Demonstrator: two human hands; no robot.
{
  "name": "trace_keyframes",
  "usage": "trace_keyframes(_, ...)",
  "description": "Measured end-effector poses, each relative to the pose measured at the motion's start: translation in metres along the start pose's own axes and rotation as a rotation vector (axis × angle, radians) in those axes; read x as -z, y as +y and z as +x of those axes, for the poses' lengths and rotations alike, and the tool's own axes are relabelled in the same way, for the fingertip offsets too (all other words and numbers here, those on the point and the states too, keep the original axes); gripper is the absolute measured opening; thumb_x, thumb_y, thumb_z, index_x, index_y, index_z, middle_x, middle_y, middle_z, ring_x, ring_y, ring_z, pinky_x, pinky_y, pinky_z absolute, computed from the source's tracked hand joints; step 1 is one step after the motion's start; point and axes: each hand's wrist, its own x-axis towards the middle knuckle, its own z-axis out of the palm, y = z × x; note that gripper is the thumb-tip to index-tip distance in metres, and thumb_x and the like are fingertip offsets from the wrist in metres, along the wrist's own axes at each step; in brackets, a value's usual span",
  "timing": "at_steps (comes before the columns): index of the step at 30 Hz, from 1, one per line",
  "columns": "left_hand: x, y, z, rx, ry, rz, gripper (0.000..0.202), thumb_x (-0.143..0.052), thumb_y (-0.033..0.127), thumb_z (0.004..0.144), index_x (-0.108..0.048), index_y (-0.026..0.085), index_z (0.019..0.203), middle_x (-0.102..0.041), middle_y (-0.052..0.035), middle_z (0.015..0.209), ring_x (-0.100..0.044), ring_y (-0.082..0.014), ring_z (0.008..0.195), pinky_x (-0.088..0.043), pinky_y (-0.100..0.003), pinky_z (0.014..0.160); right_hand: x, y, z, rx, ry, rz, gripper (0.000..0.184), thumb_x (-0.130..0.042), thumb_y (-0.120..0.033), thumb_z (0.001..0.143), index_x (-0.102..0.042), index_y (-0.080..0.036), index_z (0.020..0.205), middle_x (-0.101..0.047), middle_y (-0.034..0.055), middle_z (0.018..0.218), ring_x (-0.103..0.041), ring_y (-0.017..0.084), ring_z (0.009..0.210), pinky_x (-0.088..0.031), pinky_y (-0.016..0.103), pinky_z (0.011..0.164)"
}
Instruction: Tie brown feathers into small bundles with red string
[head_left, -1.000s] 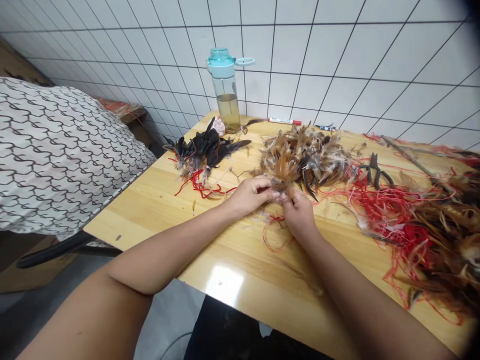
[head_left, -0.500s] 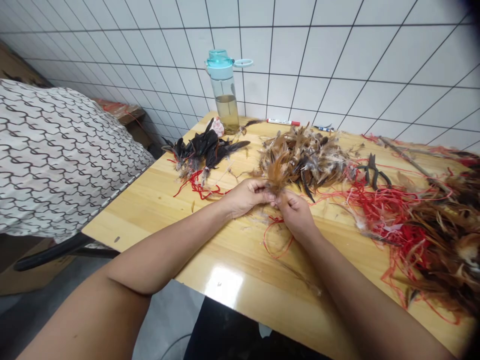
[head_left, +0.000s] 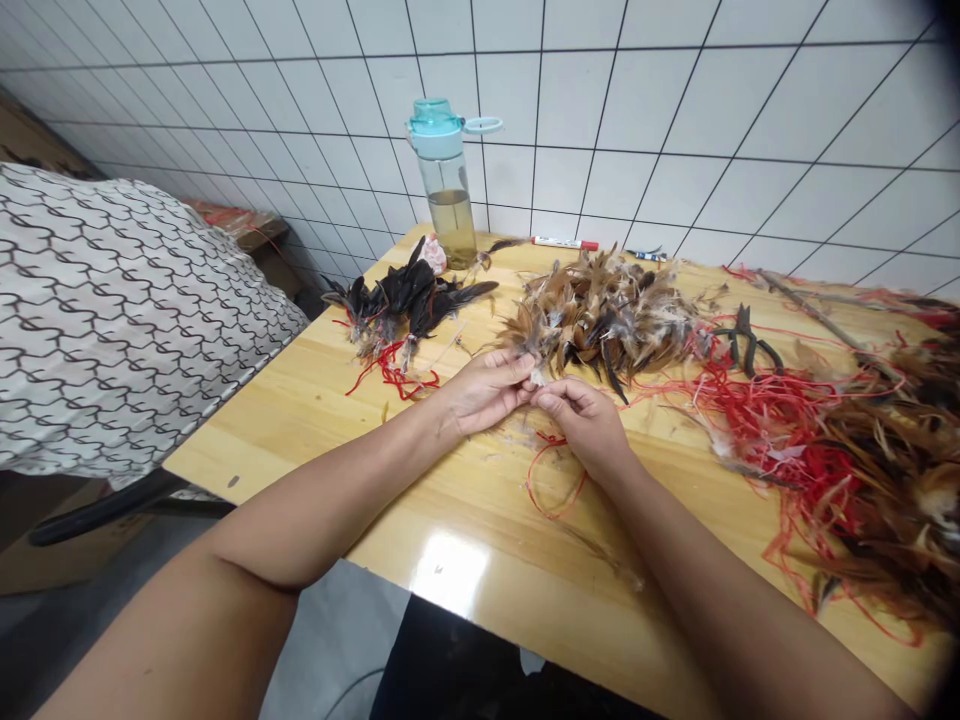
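Observation:
My left hand (head_left: 491, 390) pinches a small tuft of brown feathers (head_left: 525, 330) between thumb and fingers, its fluffy pale base pointing toward me. My right hand (head_left: 583, 415) meets it, thumb and forefinger closed at that base; whether they grip the tuft or a strand is too small to make out. Just behind the hands lies a heap of brown feather bunches (head_left: 615, 310). A loop of red string (head_left: 531, 480) rests on the table below my fingers.
Black feather bunches (head_left: 412, 300) with red ties lie left, near a water bottle (head_left: 450, 200). Pliers (head_left: 744, 345), tangled red string (head_left: 780, 420) and a large brown feather pile (head_left: 892, 500) fill the right. Markers (head_left: 564, 243) lie by the tiled wall. Patterned cloth (head_left: 135, 320) hangs at left.
The feather tuft has tipped from upright to leaning left and away, now mostly in my left hand. My right fingers have shifted slightly left to its base.

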Motion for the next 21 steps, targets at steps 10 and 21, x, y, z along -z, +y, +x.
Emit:
trace_keyframes(10,0.0012,-0.0007,-0.0016,0.045,-0.069,-0.006,0.025,-0.08,0.023,0.068,-0.06,0.009,0.07,-0.058,0.0005,0.058,-0.055,-0.0069,0.059,-0.05,-0.023,0.07,0.0018,-0.0048,0.0004,-0.001,-0.021,0.058,0.016,-0.061,-0.035,0.08,-0.067,-0.022,0.073,-0.071,0.0018,0.079,-0.063,0.017,0.08,-0.048,0.033,0.082)
trace_keyframes(21,-0.0004,-0.0061,-0.0025,0.05,-0.061,-0.001,0.027,-0.082,0.024,0.065,-0.061,0.008,0.07,-0.06,-0.0002,0.063,-0.055,-0.0054,0.06,-0.046,-0.018,0.063,0.0005,0.0016,0.0012,0.006,-0.035,0.028,0.021,-0.062,-0.038,0.079,-0.065,-0.021,0.068,-0.066,0.0019,0.074,-0.06,0.016,0.076,-0.048,0.032,0.077)
